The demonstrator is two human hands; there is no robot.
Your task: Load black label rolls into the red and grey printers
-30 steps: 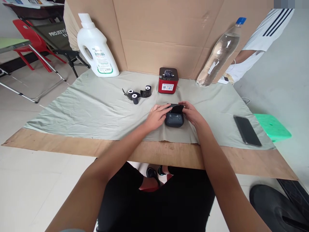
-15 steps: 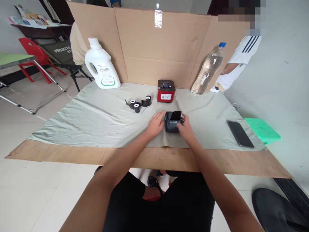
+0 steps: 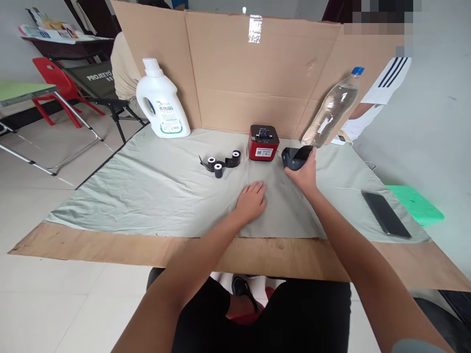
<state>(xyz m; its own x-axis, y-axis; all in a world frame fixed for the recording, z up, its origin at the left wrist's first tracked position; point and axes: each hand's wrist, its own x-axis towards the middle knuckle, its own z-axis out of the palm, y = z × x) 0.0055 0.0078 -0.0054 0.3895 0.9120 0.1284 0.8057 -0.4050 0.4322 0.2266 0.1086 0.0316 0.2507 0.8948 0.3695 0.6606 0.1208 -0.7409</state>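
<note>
My right hand (image 3: 304, 172) grips a small black label printer (image 3: 290, 158), fingers round its right side and front. A black flap or strip of dark paper sticks up from the printer's top. Whether the printer touches the cloth I cannot tell. Just left of it stands a red and black box-shaped device (image 3: 263, 143) with a white label on its front. My left hand (image 3: 252, 201) lies flat on the grey-green cloth (image 3: 147, 196), fingers stretched out and holding nothing. Beyond it are several small rolls of black paper or tape (image 3: 218, 170) with white cores, partly unrolled.
A white detergent jug (image 3: 162, 103) stands at the back left, and a clear bottle (image 3: 333, 110) leans at the back right. Behind them rises a cardboard screen (image 3: 250, 73). A phone (image 3: 385, 214) lies at the right. Another person's sleeve (image 3: 390, 81) shows behind the screen.
My right hand has carried the black printer away from me and to the right, beside the red device. My left hand has let go of the printer's side and now rests on the cloth.
</note>
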